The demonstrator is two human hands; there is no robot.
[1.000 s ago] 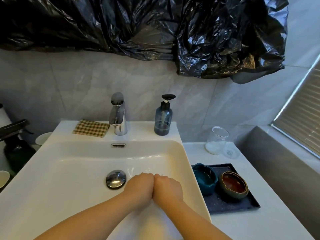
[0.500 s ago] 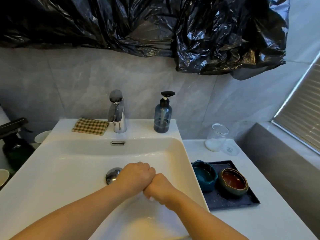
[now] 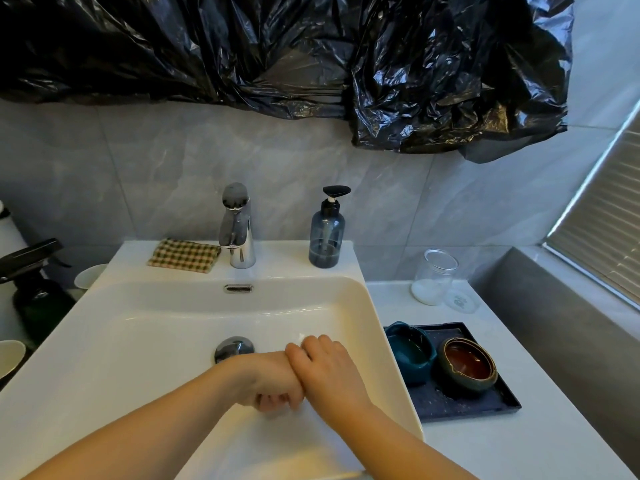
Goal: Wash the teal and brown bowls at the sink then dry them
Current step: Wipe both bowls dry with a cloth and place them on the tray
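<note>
The teal bowl and the brown bowl stand side by side on a dark tray on the counter, right of the white sink. Both my hands are over the sink basin, away from the bowls. My left hand is curled into a fist, knuckles down. My right hand lies across it, fingers wrapped over its back. Neither hand holds an object. No water runs from the chrome tap.
A checked cloth lies left of the tap, and a blue soap pump bottle stands right of it. A clear jar and its lid sit behind the tray. The drain plug is mid-basin. A dark spray bottle stands at left.
My hands were pressed side by side, then rubbed together. My right hand has slid forward over the back of my left, which has turned knuckles down.
</note>
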